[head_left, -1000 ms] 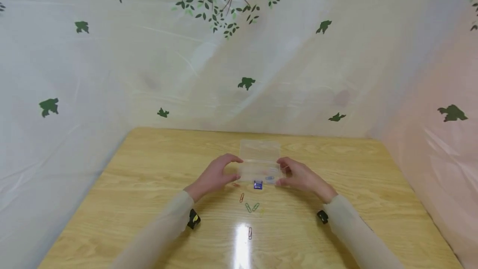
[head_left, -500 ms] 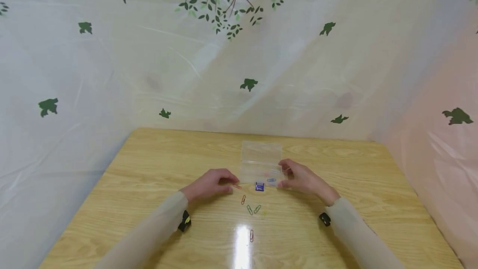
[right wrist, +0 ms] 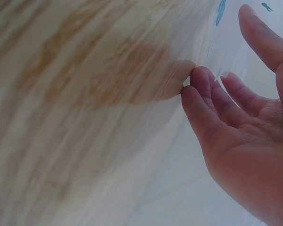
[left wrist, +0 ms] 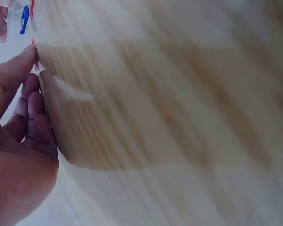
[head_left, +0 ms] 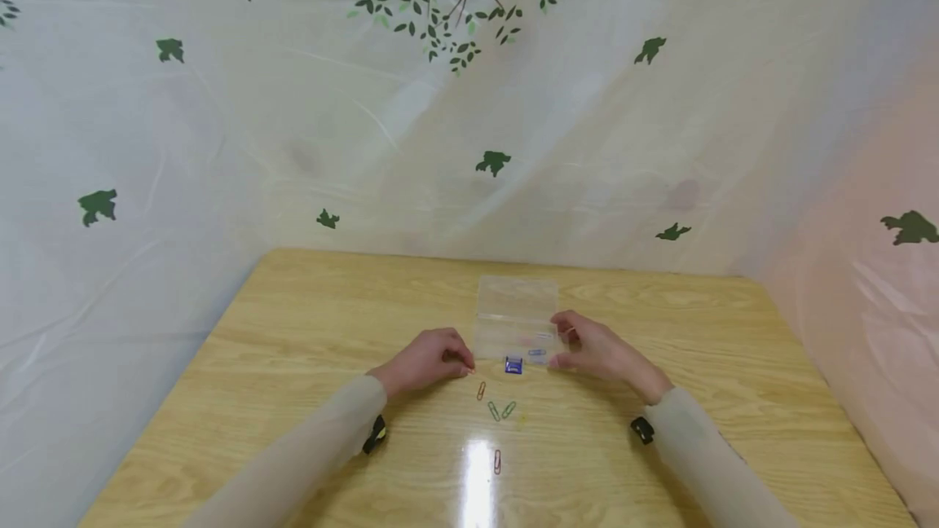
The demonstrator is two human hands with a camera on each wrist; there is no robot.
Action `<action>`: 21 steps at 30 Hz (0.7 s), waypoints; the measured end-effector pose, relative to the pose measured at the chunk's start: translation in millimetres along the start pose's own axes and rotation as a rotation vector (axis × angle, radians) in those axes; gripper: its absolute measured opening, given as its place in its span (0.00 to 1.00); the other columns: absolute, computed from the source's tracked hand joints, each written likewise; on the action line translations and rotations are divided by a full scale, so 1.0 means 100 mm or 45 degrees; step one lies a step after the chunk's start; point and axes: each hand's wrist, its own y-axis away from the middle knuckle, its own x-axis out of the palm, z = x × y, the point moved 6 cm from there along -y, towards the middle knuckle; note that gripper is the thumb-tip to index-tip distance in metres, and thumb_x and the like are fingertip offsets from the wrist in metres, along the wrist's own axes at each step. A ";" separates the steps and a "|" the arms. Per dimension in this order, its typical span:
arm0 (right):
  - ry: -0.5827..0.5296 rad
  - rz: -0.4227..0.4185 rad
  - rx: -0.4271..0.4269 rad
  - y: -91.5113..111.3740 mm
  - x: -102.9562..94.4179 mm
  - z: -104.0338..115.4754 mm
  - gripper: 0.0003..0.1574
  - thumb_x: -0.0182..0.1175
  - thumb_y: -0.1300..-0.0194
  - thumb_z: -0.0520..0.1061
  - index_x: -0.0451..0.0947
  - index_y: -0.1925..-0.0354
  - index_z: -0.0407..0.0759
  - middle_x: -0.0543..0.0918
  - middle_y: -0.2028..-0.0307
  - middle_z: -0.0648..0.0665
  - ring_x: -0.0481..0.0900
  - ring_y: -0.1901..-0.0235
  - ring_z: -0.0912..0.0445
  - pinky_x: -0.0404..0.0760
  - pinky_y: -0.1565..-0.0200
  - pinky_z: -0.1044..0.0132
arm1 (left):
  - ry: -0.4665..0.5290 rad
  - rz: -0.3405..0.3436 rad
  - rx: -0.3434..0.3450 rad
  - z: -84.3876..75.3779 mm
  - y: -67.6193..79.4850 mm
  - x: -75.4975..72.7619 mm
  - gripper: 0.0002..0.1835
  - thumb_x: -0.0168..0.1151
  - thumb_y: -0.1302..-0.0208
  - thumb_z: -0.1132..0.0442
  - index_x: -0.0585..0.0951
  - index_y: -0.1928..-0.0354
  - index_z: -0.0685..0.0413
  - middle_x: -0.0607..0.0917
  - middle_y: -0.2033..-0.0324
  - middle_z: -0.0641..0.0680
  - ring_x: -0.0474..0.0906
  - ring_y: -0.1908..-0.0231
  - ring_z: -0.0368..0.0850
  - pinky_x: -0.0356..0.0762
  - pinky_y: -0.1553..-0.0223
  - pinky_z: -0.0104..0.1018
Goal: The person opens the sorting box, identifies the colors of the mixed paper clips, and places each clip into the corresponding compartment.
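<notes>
My left hand (head_left: pixel 431 361) pinches a red paper clip (left wrist: pixel 36 65) between thumb and fingers, low at the tabletop, by the near left corner of the clear plastic box (head_left: pixel 495 341). The box stands with its hinged lid (head_left: pixel 517 297) laid back. Inside it, toward the right, lies a blue paper clip (head_left: pixel 537 353). At the box's right side is my right hand (head_left: pixel 601 355), thumb by the near corner and fingers by the far part. In the right wrist view its fingertips (right wrist: pixel 189 94) are down at the table surface, with the thumb held apart.
A small blue rectangular piece (head_left: pixel 513 365) lies in front of the box. Nearer lie a red paper clip (head_left: pixel 481 390), two green paper clips (head_left: pixel 509 410) and a dark red paper clip (head_left: pixel 497 462). A printed curtain (head_left: pixel 411 145) rises behind the wooden table (head_left: pixel 308 300).
My left hand has left the box's left side, come down toward me, and closed on the red paper clip there. The right hand has stayed beside the box.
</notes>
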 end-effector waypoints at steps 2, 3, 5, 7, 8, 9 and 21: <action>-0.004 -0.001 0.000 0.00 -0.01 0.00 0.42 0.75 0.36 0.48 0.69 0.32 0.34 0.79 0.41 0.37 0.78 0.44 0.43 0.78 0.40 0.43 | -0.009 0.012 -0.001 -0.03 -0.02 0.00 0.03 0.70 0.33 0.65 0.89 0.62 0.48 0.83 0.62 0.43 0.79 0.58 0.41 0.79 0.50 0.40; -0.006 0.002 0.003 0.01 -0.01 -0.01 0.42 0.75 0.36 0.48 0.69 0.32 0.34 0.79 0.41 0.37 0.78 0.44 0.43 0.78 0.40 0.43 | -0.015 0.022 -0.001 -0.04 -0.02 0.00 0.03 0.71 0.33 0.65 0.89 0.63 0.48 0.83 0.63 0.43 0.78 0.58 0.40 0.79 0.50 0.39; -0.011 0.005 0.006 0.01 0.00 -0.02 0.42 0.75 0.36 0.48 0.69 0.31 0.34 0.79 0.42 0.37 0.78 0.44 0.43 0.78 0.40 0.43 | -0.029 0.048 -0.005 -0.06 -0.03 0.00 0.03 0.71 0.33 0.65 0.89 0.64 0.48 0.82 0.64 0.43 0.78 0.59 0.40 0.79 0.51 0.38; -0.010 0.007 0.008 0.01 0.01 -0.02 0.43 0.75 0.36 0.48 0.69 0.31 0.34 0.79 0.42 0.38 0.78 0.44 0.44 0.78 0.40 0.43 | -0.040 0.073 -0.011 -0.07 -0.04 0.00 0.04 0.71 0.33 0.66 0.89 0.65 0.49 0.82 0.64 0.43 0.77 0.60 0.40 0.79 0.52 0.38; -0.010 0.008 0.005 0.01 0.01 -0.02 0.43 0.75 0.36 0.49 0.68 0.31 0.34 0.79 0.42 0.38 0.78 0.44 0.44 0.78 0.40 0.43 | -0.054 0.084 -0.014 -0.08 -0.04 0.01 0.04 0.70 0.32 0.66 0.88 0.65 0.48 0.82 0.64 0.44 0.77 0.60 0.39 0.79 0.52 0.38; -0.011 0.007 0.005 0.01 0.01 -0.02 0.43 0.75 0.36 0.49 0.68 0.31 0.35 0.79 0.42 0.38 0.78 0.45 0.45 0.78 0.40 0.44 | -0.062 0.093 -0.020 -0.08 -0.04 0.01 0.05 0.70 0.32 0.67 0.88 0.66 0.48 0.82 0.64 0.44 0.77 0.60 0.40 0.79 0.51 0.38; -0.027 -0.001 -0.005 0.01 -0.01 -0.01 0.42 0.75 0.35 0.48 0.68 0.31 0.34 0.79 0.42 0.38 0.78 0.45 0.44 0.78 0.40 0.44 | -0.148 0.145 -0.049 -0.12 -0.03 -0.01 0.07 0.69 0.31 0.65 0.84 0.67 0.46 0.80 0.62 0.45 0.76 0.56 0.44 0.76 0.44 0.47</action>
